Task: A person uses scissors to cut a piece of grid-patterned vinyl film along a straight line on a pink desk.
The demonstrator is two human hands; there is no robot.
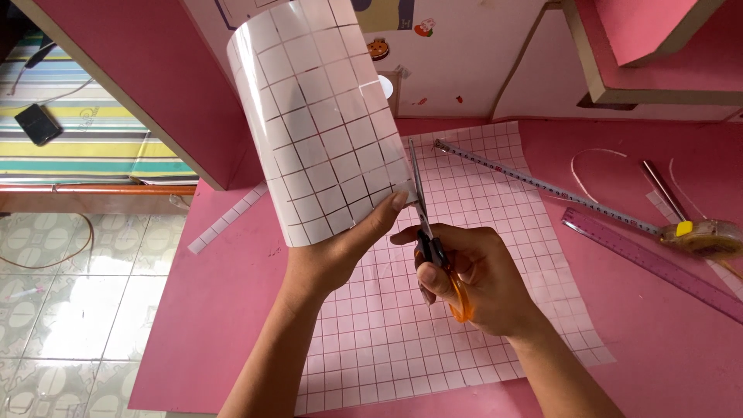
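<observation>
Head view: curled gridded sheet [321, 116] is held up over the worktop [232, 310] by left hand [329, 251], scissors [429, 232] gripped in right hand [472, 275]. Cut could easily wander since sheet's floppy.

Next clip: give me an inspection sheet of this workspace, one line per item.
Surface: pink desk, largely covered by a flat gridded sheet.
Job's things: curled gridded sheet held upright; orange-handled scissors, blades at its right edge.
Clutter: tape measure with tape drawn out, purple ruler, cut gridded strip, metal rod.
Grippers: left hand grips the curled sheet's lower edge; right hand holds the scissors.
Cables: thin cord on the tiled floor.
Surroundings: striped mattress with a dark device; pink shelving.
</observation>
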